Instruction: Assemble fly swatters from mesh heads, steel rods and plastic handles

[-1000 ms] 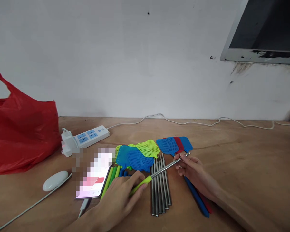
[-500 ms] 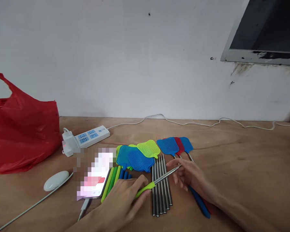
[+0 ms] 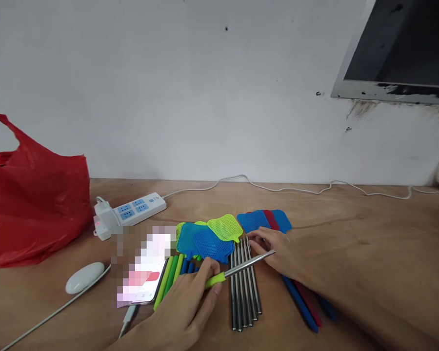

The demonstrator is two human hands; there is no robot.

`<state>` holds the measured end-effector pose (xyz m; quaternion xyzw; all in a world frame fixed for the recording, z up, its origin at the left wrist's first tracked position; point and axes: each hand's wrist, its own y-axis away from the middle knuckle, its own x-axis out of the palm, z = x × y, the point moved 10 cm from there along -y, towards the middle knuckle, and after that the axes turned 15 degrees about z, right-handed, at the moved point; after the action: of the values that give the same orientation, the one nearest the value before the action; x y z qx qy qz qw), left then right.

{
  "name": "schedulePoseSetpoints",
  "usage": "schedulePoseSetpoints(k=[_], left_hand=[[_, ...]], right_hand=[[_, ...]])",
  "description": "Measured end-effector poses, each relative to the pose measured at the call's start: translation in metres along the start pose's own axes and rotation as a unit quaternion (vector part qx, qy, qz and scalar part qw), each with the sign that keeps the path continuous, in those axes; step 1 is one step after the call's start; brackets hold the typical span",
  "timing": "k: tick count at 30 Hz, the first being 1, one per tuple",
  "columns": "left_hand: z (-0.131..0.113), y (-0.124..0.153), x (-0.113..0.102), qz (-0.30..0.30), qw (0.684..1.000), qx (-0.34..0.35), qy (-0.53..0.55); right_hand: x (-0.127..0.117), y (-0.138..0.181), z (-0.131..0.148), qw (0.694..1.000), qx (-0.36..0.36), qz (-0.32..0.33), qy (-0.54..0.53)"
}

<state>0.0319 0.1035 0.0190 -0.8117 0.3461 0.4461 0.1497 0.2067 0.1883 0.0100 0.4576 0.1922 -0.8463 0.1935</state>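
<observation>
My left hand (image 3: 190,297) grips the green handle of a telescopic metal rod (image 3: 241,266), which slants up to the right over a row of several bare steel rods (image 3: 244,287). My right hand (image 3: 276,251) reaches left with fingers spread, its fingertips by the rod's tip and over the blue and red swatter heads (image 3: 263,219). Loose green and blue mesh heads (image 3: 208,234) lie just behind the steel rods. Green and blue handles (image 3: 173,273) lie beside my left hand.
A phone (image 3: 142,273) with a lit screen lies left of the handles, cable attached. A white mouse-like device (image 3: 85,277), a white power strip (image 3: 129,210) and a red plastic bag (image 3: 32,195) are at the left. A white cable (image 3: 278,187) runs along the wall.
My right hand let go of the rod's end and moved left and forward onto the blue swatter heads. The rod looks shorter than a second ago. My left hand keeps its grip.
</observation>
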Motion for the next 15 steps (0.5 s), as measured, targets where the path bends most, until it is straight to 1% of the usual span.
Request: schedulePoseSetpoints(k=[3, 5, 10, 15], left_hand=[[0.000, 0.001, -0.004, -0.018, 0.999, -0.010, -0.027], [0.000, 0.000, -0.005, -0.021, 0.998, -0.012, -0.049], [0.000, -0.004, -0.004, -0.008, 0.994, -0.002, -0.112], [-0.004, -0.005, -0.007, -0.025, 0.984, 0.016, -0.175]], right_hand=[[0.009, -0.017, 0.020, 0.989, 0.006, 0.043, 0.138], [0.016, -0.026, 0.027, 0.979, 0.010, 0.076, 0.189], [0.024, -0.033, 0.033, 0.974, -0.005, 0.104, 0.204], [0.024, -0.031, 0.033, 0.971, -0.017, 0.110, 0.211]])
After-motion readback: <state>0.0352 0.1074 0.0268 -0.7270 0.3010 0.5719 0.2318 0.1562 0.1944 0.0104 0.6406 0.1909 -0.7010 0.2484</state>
